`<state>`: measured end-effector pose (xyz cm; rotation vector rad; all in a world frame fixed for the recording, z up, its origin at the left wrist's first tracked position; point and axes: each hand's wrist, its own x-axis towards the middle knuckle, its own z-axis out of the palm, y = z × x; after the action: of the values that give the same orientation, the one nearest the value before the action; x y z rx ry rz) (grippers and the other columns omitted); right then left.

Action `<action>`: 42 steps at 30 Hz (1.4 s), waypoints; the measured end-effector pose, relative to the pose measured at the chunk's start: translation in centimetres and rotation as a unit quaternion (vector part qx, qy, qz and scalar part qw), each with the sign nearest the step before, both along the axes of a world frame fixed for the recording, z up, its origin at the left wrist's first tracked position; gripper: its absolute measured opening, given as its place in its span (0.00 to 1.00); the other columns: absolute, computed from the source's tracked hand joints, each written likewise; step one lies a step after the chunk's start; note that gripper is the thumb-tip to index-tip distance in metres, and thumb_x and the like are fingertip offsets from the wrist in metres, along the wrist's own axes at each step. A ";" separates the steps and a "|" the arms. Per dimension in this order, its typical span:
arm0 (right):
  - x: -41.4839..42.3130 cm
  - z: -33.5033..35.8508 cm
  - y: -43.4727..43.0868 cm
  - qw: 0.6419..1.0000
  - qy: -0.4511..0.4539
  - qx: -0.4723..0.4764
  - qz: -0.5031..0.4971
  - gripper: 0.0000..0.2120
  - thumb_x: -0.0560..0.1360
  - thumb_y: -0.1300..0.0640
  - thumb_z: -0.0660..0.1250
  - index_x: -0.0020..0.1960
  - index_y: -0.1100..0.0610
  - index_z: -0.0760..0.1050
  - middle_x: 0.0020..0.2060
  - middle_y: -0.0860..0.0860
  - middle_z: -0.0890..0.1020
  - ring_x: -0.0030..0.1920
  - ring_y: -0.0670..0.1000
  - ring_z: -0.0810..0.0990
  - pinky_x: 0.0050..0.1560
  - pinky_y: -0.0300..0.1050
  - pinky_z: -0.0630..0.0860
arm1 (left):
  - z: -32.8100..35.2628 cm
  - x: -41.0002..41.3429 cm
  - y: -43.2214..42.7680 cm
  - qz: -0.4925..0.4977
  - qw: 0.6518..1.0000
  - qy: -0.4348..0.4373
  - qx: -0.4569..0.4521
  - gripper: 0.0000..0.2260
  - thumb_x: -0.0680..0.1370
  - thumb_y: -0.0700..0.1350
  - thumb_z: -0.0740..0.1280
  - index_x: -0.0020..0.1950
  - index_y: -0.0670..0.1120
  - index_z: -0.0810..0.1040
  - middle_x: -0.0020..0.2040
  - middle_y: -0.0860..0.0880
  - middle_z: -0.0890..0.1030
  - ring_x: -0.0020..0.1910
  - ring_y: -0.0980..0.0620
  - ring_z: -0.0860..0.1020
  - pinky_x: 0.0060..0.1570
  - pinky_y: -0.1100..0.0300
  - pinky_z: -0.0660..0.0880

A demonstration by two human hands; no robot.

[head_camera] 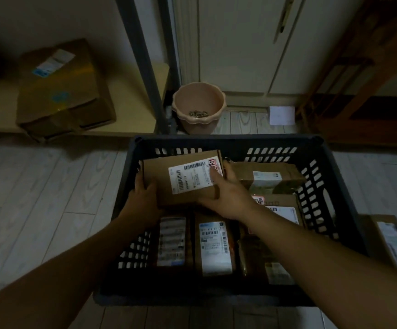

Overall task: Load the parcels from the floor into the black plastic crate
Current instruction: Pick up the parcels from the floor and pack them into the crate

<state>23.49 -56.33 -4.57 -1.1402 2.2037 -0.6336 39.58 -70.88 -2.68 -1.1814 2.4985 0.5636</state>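
Forearms [57,276] enter from the near edge. At far left, a large carton [62,91] lies on a low shelf [131,110]. The left hand [143,193] grips the left end of a labelled parcel [159,172]. The right hand [228,198] clamps its right end, thumb on the label. This parcel is held over the black crate [228,138], above other parcels [215,248] inside. One more parcel [392,243] lies on the floor [38,186] just right of the crate.

Both bare forearms are extended forward and inward from the lower corners, the left hand [143,189] being curled round the near left edge of a held parcel [159,176] and the right hand [228,195] clasped on its right end, thumb laid across the top.
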 end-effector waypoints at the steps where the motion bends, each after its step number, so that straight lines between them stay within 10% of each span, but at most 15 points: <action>1: -0.1 -0.7 -0.1 0.999 0.013 0.020 0.021 0.46 0.71 0.43 0.70 0.78 0.45 0.44 0.76 0.46 0.39 0.76 0.55 0.49 0.74 0.55 0.59 | -0.8 -0.1 -0.1 -0.014 1.000 -0.017 -0.006 0.40 0.73 0.56 0.69 0.77 0.50 0.47 0.77 0.42 0.40 0.74 0.36 0.55 0.70 0.45 0.61; 11: 1.6 -5.7 -1.0 0.974 0.106 0.188 0.066 0.36 0.79 0.59 0.59 0.78 0.50 0.41 0.76 0.58 0.34 0.74 0.63 0.53 0.72 0.58 0.59 | -7.8 -1.1 -0.6 -0.029 0.999 -0.029 -0.029 0.25 0.79 0.40 0.59 0.75 0.50 0.59 0.76 0.39 0.52 0.73 0.33 0.54 0.69 0.39 0.60; 28: 1.6 -7.1 -1.6 0.960 0.170 0.210 0.078 0.35 0.78 0.50 0.62 0.78 0.53 0.47 0.77 0.58 0.51 0.74 0.60 0.52 0.70 0.56 0.57 | -10.2 -1.8 -2.1 -0.132 0.985 -0.108 -0.019 0.34 0.78 0.54 0.61 0.78 0.50 0.46 0.78 0.44 0.46 0.76 0.41 0.44 0.74 0.43 0.48; 37: 1.1 14.6 3.3 0.961 0.116 0.246 0.047 0.34 0.75 0.50 0.65 0.77 0.47 0.53 0.76 0.56 0.53 0.76 0.60 0.49 0.73 0.58 0.52 | 13.0 -0.3 -1.1 -0.060 0.996 0.011 0.070 0.22 0.76 0.52 0.65 0.69 0.49 0.70 0.73 0.46 0.65 0.72 0.44 0.61 0.71 0.43 0.60; 42: 0.9 30.8 7.3 0.966 0.081 0.245 0.019 0.28 0.78 0.43 0.60 0.75 0.48 0.59 0.74 0.56 0.60 0.72 0.59 0.59 0.72 0.56 0.58 | 29.5 4.0 1.8 -0.036 0.991 -0.115 0.058 0.31 0.78 0.56 0.61 0.77 0.48 0.52 0.78 0.43 0.50 0.76 0.40 0.48 0.74 0.46 0.51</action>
<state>24.43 -49.01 26.28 -0.9907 2.2876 0.0344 43.55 -69.12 26.79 -1.0445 2.2732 0.5140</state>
